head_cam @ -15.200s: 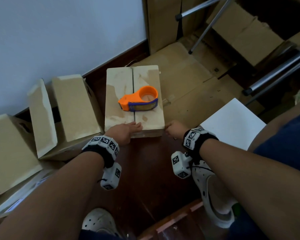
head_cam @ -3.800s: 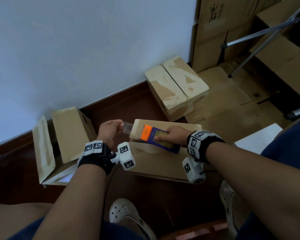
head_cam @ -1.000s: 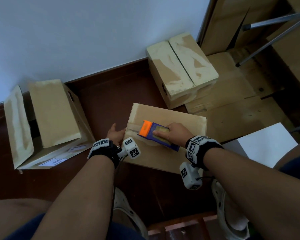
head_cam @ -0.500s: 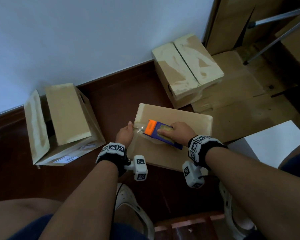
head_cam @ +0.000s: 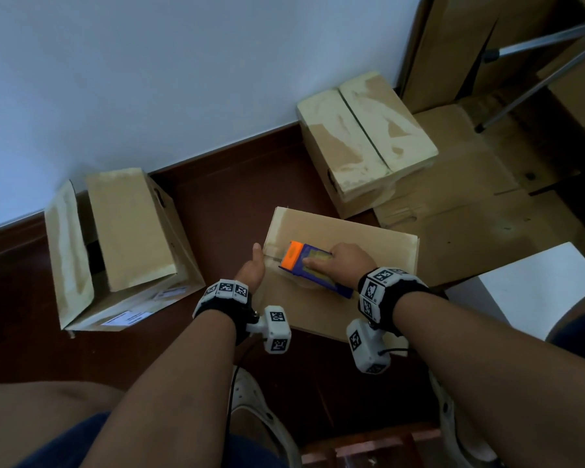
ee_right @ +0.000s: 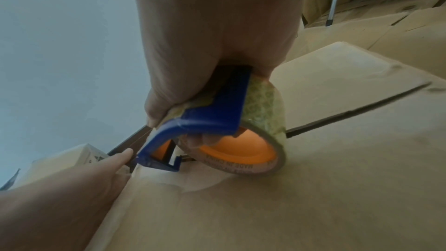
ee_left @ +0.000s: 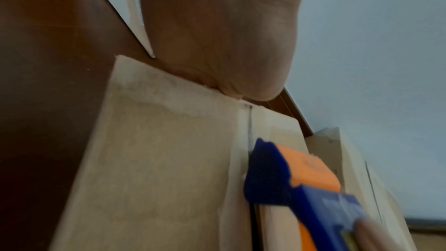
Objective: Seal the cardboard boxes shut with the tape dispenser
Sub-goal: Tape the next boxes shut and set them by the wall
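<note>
A closed cardboard box (head_cam: 348, 238) lies on the floor in front of me. My right hand (head_cam: 343, 261) grips the orange and blue tape dispenser (head_cam: 313, 270) and holds it down on the top seam near the box's left end. In the right wrist view the clear tape roll (ee_right: 262, 114) touches the cardboard (ee_right: 325, 188). A short strip of tape (ee_left: 239, 136) runs from the dispenser (ee_left: 301, 182) to the left edge. My left hand (head_cam: 252, 271) lies against that left end with the thumb up. Its palm (ee_left: 217, 35) is on the edge and its fingers are hidden.
An open box (head_cam: 122, 244) with raised flaps stands at the left by the wall. A closed box (head_cam: 362, 140) sits behind, on flattened cardboard (head_cam: 470, 217). A white sheet (head_cam: 537, 285) lies at the right, tripod legs (head_cam: 537, 38) at the back right, and my feet in white clogs (head_cam: 260, 420) are below.
My left hand has moved up from the box's near left corner to its left end, thumb now raised. The dispenser has stayed by the left end of the seam.
</note>
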`<state>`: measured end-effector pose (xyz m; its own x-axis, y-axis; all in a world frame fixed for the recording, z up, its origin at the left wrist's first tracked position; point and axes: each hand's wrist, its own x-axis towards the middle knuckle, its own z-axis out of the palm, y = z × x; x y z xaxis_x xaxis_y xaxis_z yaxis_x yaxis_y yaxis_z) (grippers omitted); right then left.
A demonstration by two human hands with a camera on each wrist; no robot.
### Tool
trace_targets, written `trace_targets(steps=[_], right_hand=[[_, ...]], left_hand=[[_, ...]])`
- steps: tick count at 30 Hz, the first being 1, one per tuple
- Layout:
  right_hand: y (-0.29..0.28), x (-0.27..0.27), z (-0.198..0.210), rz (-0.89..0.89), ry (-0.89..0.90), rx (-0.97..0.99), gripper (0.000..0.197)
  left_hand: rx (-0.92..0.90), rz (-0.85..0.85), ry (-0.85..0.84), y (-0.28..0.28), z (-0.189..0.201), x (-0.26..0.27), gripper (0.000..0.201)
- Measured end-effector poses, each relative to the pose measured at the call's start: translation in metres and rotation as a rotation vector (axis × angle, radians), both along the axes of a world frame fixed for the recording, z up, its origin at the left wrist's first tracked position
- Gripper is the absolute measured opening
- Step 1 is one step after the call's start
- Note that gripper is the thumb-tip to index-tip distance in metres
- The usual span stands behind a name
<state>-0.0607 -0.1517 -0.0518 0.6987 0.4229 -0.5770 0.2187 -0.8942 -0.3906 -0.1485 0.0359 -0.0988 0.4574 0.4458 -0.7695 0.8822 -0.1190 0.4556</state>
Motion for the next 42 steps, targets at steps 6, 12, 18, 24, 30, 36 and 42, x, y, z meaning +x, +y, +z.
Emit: trace_targets(steps=[6,12,18,24,30,36,42], right_hand=[[0.012,0.001,0.007,0.038,-0.018,-0.083,0.059],[0.004,0.017,0.035,0.07,0.033,0.026,0.053],[-0.045,0.054,0.019,-0.182,-0.106,0.142,0.061],[-0.088,0.054,-0.016,-0.255,-0.059,-0.175,0.078],[-0.079,0.045,-0.017,-0.212,0.068,-0.131,0.077],[-0.05,0.02,-0.016,0.04,0.12,-0.113,0.056],[-0.03,0.006,-0.021,-0.008,0.094,0.068,0.09]], left_hand=[[0.01,0.186,-0.003,0.013,0.003,-0.014,0.097],[0.051,0.179,0.107,0.032,0.0,-0.06,0.068],[-0.053,0.141,0.164,0.002,0.012,-0.084,0.055],[-0.104,0.449,-0.006,-0.008,0.03,-0.061,0.066],[-0.248,0.66,-0.325,0.008,0.05,-0.032,0.048],[0.215,-0.077,-0.057,0.005,0.045,-0.022,0.073],[0.219,-0.39,0.102,0.009,0.048,-0.04,0.079]])
